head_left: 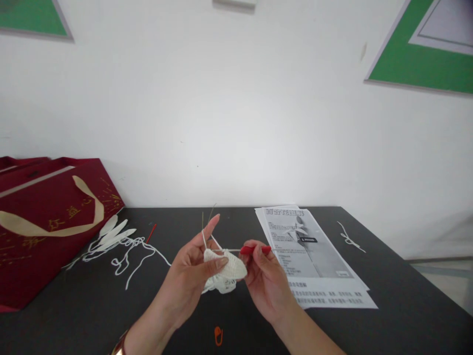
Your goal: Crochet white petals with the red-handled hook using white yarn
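Note:
A white crocheted piece [231, 267] is pinched between the thumb and fingers of my left hand [192, 266]. Over the raised index finger of that hand runs a strand of white yarn [204, 240]. Thin wire-like ends stick up beside this finger. My right hand [266, 276] grips the red handle of a crochet hook [254, 250], whose thin shaft points left toward the top edge of the piece. The hook's tip is too small to make out. Below both hands, an orange stitch marker [218, 336] lies on the dark table.
A dark red gift bag [48, 231] with a cream ribbon handle stands at the left. Beside it lie white petal-shaped pieces [114, 235], loose yarn and a slim red tool [151, 233]. Printed sheets [314, 246] lie right of my hands, with a yarn scrap [350, 240] beyond them.

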Tool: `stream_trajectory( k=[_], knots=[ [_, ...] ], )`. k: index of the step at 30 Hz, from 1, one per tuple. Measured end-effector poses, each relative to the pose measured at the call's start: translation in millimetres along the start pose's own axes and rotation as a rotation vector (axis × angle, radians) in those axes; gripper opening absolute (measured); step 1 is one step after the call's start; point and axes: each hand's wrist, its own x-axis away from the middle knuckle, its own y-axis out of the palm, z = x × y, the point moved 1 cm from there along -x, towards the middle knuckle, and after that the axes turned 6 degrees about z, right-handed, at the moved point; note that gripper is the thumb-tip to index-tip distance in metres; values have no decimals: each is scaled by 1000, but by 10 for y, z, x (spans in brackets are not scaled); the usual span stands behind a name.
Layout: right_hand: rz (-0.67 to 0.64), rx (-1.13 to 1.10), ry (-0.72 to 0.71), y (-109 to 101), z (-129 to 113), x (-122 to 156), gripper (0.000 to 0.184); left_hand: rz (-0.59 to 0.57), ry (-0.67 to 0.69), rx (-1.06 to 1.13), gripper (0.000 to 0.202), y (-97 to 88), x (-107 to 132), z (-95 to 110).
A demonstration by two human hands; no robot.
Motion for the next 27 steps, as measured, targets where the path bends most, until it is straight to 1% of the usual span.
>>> stream_trajectory(
  k=[3,7,12,18,23,27],
  knots=[
    [-62,33,-40,-14,-77,-14,14,-23,-32,-58,75,-6,14,8],
    [-148,106,-104,-8,-173,-24,16,-81,-92,-123,75,-13,47,14],
    [-227,218,-220,27,-278,-14,18,-112,-100,-216,71,8,100,53],
    [-252,343,-336,18,-389,17,19,-112,-60,-284,66,5,125,80],
    [-259,473,-394,-19,-460,36,21,-119,-47,-315,65,-24,105,50],
    [-292,542,-442,-31,-493,48,20,-117,-31,-357,62,-24,99,41]
  ],
)
